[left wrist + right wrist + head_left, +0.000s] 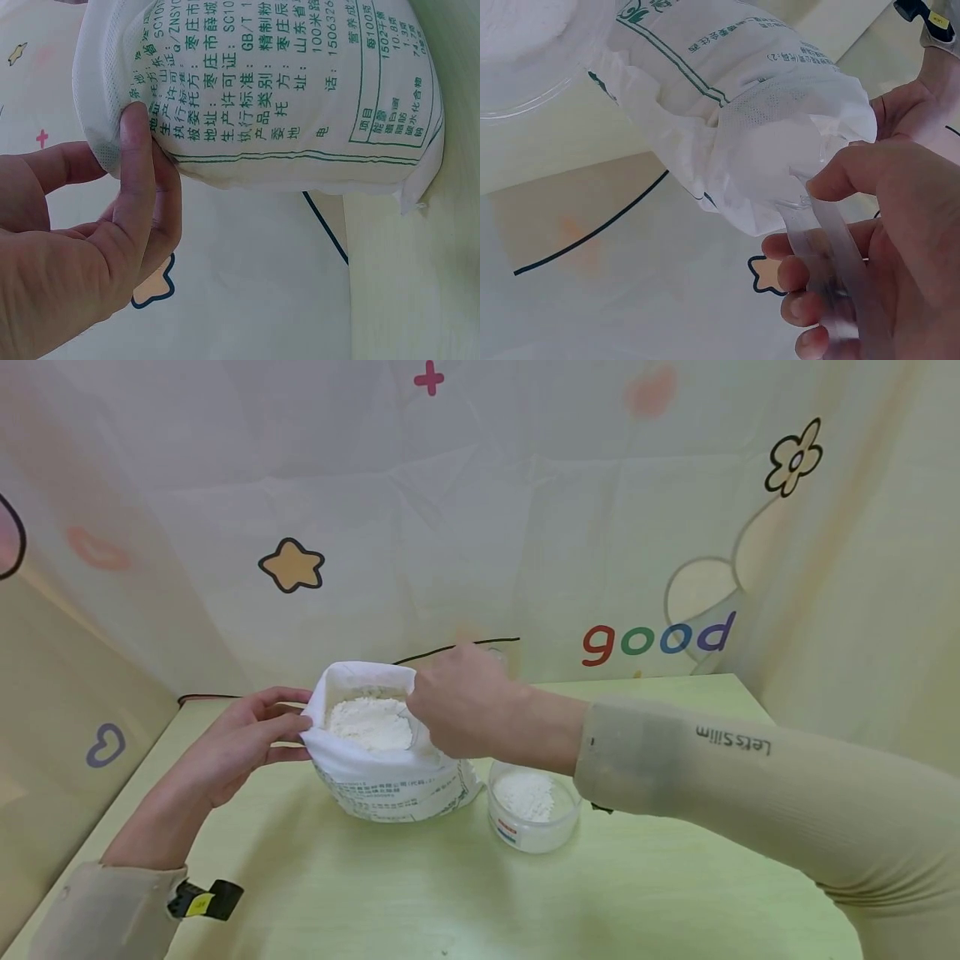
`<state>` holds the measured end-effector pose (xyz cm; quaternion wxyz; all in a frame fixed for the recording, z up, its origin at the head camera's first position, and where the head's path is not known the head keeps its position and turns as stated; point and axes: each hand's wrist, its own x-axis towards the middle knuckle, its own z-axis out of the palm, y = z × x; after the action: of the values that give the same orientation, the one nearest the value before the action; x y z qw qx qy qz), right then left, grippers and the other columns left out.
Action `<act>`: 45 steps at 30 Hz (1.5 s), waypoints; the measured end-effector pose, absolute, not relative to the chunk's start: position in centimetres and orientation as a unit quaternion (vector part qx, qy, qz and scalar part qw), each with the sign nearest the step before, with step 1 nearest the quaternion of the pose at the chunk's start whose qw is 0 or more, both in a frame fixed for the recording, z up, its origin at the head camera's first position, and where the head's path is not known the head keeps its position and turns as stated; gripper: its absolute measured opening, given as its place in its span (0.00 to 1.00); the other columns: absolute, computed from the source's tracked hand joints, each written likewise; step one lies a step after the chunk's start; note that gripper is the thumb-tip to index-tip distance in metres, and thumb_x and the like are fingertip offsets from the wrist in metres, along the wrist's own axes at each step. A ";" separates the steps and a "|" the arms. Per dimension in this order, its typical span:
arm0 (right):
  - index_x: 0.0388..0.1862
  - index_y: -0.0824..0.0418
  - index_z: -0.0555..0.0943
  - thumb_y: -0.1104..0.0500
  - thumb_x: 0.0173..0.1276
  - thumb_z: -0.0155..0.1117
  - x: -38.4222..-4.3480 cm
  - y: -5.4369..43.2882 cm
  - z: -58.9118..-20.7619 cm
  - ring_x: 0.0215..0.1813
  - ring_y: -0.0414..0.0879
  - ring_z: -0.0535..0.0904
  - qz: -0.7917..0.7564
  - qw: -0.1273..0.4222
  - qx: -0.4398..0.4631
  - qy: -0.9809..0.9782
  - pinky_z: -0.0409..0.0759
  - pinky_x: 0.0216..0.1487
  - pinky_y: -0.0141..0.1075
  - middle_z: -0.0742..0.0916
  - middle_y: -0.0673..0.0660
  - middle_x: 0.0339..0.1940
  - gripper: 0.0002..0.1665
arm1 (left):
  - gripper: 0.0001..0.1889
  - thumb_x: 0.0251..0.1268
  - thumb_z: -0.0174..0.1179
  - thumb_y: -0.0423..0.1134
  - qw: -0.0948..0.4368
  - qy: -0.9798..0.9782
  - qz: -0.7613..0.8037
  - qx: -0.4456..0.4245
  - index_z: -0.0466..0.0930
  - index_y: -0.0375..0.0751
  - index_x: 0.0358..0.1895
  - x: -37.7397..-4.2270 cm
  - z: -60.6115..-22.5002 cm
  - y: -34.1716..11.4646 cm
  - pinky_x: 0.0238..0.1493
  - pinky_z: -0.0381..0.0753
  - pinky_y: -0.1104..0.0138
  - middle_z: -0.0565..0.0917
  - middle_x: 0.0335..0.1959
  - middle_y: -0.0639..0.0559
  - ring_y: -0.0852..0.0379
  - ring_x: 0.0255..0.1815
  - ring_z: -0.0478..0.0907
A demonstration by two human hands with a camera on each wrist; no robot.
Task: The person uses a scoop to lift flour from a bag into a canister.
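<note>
A white cloth-like bag (pixel 390 793) with green printing stands on the table, its mouth folded down around white flour (pixel 369 720). My left hand (pixel 243 739) pinches the rolled rim at the bag's left side, thumb and fingers on either side of the edge in the left wrist view. Over the right side of the mouth is my right hand (pixel 468 706), fingers curled round the handle of a clear plastic scoop (pixel 810 240). The scoop's front end reaches into the bag and is partly hidden. Right of the bag sits a clear round bowl (pixel 528 837) holding white powder (pixel 525 795).
The pale green table (pixel 405 893) meets a printed curtain (pixel 480 527) close behind the bag. Curtain also hangs at both sides. A black strap with a yellow tag (pixel 206 900) sticks out from the left sleeve. My right forearm (pixel 675 760) crosses above the bowl.
</note>
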<state>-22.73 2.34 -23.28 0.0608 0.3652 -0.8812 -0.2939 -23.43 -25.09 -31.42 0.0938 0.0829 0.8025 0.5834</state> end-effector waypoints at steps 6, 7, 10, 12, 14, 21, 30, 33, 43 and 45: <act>0.37 0.51 0.83 0.52 0.71 0.58 -21.9 2.1 -23.8 0.23 0.45 0.66 -0.382 0.083 0.345 -0.853 0.66 0.22 0.35 0.76 0.48 0.22 0.08 | 0.28 0.79 0.56 0.37 0.095 0.805 0.580 0.079 0.60 0.27 0.73 -23.5 -31.5 -25.1 0.51 0.87 0.61 0.74 0.60 0.34 0.55 0.47 0.84; 0.38 0.52 0.82 0.52 0.71 0.58 -21.7 2.0 -23.9 0.23 0.45 0.66 -0.392 0.085 0.338 -0.851 0.66 0.22 0.35 0.75 0.49 0.22 0.08 | 0.28 0.79 0.56 0.37 0.095 0.806 0.579 0.079 0.60 0.27 0.73 -23.5 -31.5 -25.1 0.51 0.87 0.61 0.74 0.60 0.34 0.55 0.47 0.84; 0.39 0.53 0.80 0.53 0.73 0.55 -21.5 1.9 -24.1 0.22 0.45 0.64 -0.405 0.093 0.323 -0.850 0.63 0.21 0.36 0.72 0.49 0.21 0.08 | 0.28 0.79 0.56 0.37 0.095 0.806 0.579 0.079 0.60 0.27 0.73 -23.4 -31.5 -25.1 0.51 0.87 0.61 0.74 0.60 0.34 0.55 0.47 0.84; 0.41 0.55 0.79 0.53 0.74 0.53 -21.5 1.9 -24.2 0.22 0.45 0.62 -0.405 0.098 0.319 -0.851 0.61 0.20 0.36 0.71 0.49 0.21 0.09 | 0.28 0.79 0.56 0.37 0.095 0.805 0.580 0.079 0.60 0.27 0.73 -23.4 -31.5 -25.1 0.51 0.87 0.61 0.74 0.60 0.34 0.55 0.47 0.84; 0.42 0.56 0.78 0.53 0.74 0.52 -21.5 2.0 -24.3 0.22 0.45 0.62 -0.401 0.108 0.317 -0.853 0.61 0.21 0.36 0.71 0.49 0.21 0.09 | 0.28 0.79 0.56 0.37 0.095 0.805 0.579 0.080 0.60 0.27 0.73 -23.4 -31.5 -25.1 0.51 0.87 0.61 0.74 0.60 0.33 0.56 0.47 0.84; 0.41 0.57 0.76 0.52 0.74 0.53 -21.5 2.4 -24.7 0.24 0.44 0.66 -0.390 0.128 0.320 -0.854 0.65 0.22 0.36 0.73 0.49 0.23 0.10 | 0.27 0.79 0.56 0.37 0.093 0.806 0.579 0.080 0.60 0.27 0.73 -23.3 -31.2 -25.0 0.51 0.86 0.61 0.74 0.59 0.33 0.55 0.47 0.84; 0.40 0.58 0.77 0.53 0.74 0.53 -21.7 3.1 -25.4 0.25 0.44 0.69 -0.359 0.147 0.332 -0.860 0.75 0.26 0.38 0.75 0.50 0.23 0.10 | 0.28 0.80 0.56 0.37 0.094 0.807 0.578 0.078 0.59 0.27 0.73 -23.4 -31.5 -25.0 0.51 0.87 0.61 0.74 0.60 0.34 0.56 0.46 0.83; 0.39 0.58 0.77 0.53 0.74 0.53 -21.8 3.3 -25.7 0.25 0.44 0.70 -0.346 0.155 0.334 -0.863 0.74 0.27 0.37 0.75 0.50 0.23 0.10 | 0.28 0.80 0.55 0.36 0.093 0.808 0.577 0.079 0.59 0.27 0.74 -23.5 -31.6 -25.0 0.50 0.87 0.62 0.74 0.61 0.33 0.56 0.46 0.83; 0.41 0.58 0.77 0.54 0.75 0.52 -22.1 3.8 -26.6 0.26 0.45 0.69 -0.311 0.158 0.339 -0.874 0.66 0.28 0.34 0.74 0.51 0.24 0.09 | 0.28 0.80 0.55 0.37 0.094 0.807 0.577 0.082 0.59 0.27 0.74 -23.5 -31.6 -25.1 0.51 0.87 0.61 0.73 0.62 0.33 0.56 0.47 0.83; 0.42 0.58 0.77 0.55 0.75 0.51 -22.2 3.9 -26.7 0.26 0.45 0.68 -0.306 0.158 0.340 -0.875 0.66 0.28 0.34 0.74 0.51 0.25 0.09 | 0.28 0.80 0.55 0.37 0.094 0.808 0.576 0.082 0.59 0.27 0.73 -23.5 -31.6 -25.0 0.51 0.87 0.61 0.74 0.61 0.33 0.56 0.47 0.83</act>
<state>-22.21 3.94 -26.73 0.1583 0.3404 -0.8750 -0.3056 -23.53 -25.04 -31.56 0.0939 0.0818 0.8079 0.5760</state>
